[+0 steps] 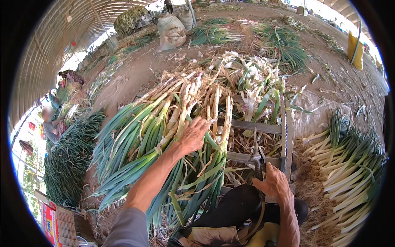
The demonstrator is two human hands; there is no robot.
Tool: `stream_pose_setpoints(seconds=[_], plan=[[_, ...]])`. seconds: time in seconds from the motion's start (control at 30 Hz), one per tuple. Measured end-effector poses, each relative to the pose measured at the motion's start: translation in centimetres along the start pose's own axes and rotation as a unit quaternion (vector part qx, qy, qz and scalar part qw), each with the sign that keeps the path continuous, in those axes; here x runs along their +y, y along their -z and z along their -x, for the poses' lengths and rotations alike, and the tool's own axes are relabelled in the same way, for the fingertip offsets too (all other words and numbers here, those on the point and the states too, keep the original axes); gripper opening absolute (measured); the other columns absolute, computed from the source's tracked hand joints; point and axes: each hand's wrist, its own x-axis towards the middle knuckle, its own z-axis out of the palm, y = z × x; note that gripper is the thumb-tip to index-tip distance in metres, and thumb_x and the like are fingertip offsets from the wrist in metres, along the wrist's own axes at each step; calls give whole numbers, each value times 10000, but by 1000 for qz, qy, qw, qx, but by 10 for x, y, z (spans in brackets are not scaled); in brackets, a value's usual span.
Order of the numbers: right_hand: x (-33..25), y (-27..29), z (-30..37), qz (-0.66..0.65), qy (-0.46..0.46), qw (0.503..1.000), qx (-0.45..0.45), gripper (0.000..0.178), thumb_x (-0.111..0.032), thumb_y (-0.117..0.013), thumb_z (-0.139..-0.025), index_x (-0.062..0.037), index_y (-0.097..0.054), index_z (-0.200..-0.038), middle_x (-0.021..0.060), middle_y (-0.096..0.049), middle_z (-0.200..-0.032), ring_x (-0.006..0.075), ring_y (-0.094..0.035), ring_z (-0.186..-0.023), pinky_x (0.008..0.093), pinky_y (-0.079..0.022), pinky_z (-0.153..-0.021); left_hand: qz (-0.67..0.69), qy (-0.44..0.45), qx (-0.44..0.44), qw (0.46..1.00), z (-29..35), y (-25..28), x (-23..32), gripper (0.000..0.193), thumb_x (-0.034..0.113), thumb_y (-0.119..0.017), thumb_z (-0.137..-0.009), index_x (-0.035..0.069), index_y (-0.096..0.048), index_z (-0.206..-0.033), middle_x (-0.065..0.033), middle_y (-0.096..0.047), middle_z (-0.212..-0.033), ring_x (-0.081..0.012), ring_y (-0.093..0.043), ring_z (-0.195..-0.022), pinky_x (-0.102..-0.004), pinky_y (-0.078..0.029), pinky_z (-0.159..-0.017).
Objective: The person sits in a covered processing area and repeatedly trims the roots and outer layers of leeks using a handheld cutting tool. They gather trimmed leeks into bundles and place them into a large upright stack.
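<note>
A large heap of long green onions (135, 136) lies in front of me, roots away and green leaves toward me. My left hand (193, 135) reaches over the heap, its fingers closed round a pale green onion stalk (212, 142) at the right side. To the right, my right hand (275, 181) has its fingers closed at the handle of an air blow gun (258, 162). The gun's thin nozzle points away from me, over a metal frame (265, 127), and a hose (261, 212) runs down from it past my knee.
Peeled-off husks (257, 80) pile up beyond the frame. Cleaned green onions (341, 177) lie in a row at right. At left stands a dark green onion heap (68, 160), with a person (51, 127) beside it. Sacks (170, 33) and more bundles (284, 45) lie farther off.
</note>
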Motion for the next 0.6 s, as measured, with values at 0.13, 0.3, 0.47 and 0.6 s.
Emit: stream_pose_setpoints(seconds=[0.13,0.3,0.47,0.6], plan=[[-7,9,0,-5,-15,1000,-15,761,-457,-741,-766,133,-522,-1194,317,-656,-1017,454,-661,-966,488,-530,-844,13,-99,-54,994,-4,-7,-4,239,70,-601,-881,56,-656,-1113,-94,-631,-1029,-186,-587,-952,-445,-509,-864],[-2,4,-1,9,-11,1000,-6,801,-451,-739,-769,149,-502,-1244,322,-657,-1024,450,-664,-966,484,-533,-842,330,5,-442,834,-9,50,-1,396,391,-514,-1030,15,-639,-1035,-57,-611,-644,-132,-552,-443,-235,-441,-383],[0,3,1,19,1,1000,11,844,-455,-734,-775,166,-481,-1287,328,-656,-1043,446,-666,-961,480,-534,-842,506,91,-457,726,-22,82,17,520,486,-509,-1020,-13,-651,-983,-175,-708,-878,-206,-710,-599,-260,-508,-398],[-3,1,-3,14,5,1000,-9,844,-460,-723,-780,169,-479,-1286,328,-654,-1047,450,-666,-963,478,-536,-845,222,118,-75,965,-28,-42,-26,362,347,-571,-1018,84,-474,-789,-54,-479,-724,-115,-479,-549,-267,-358,-335]])
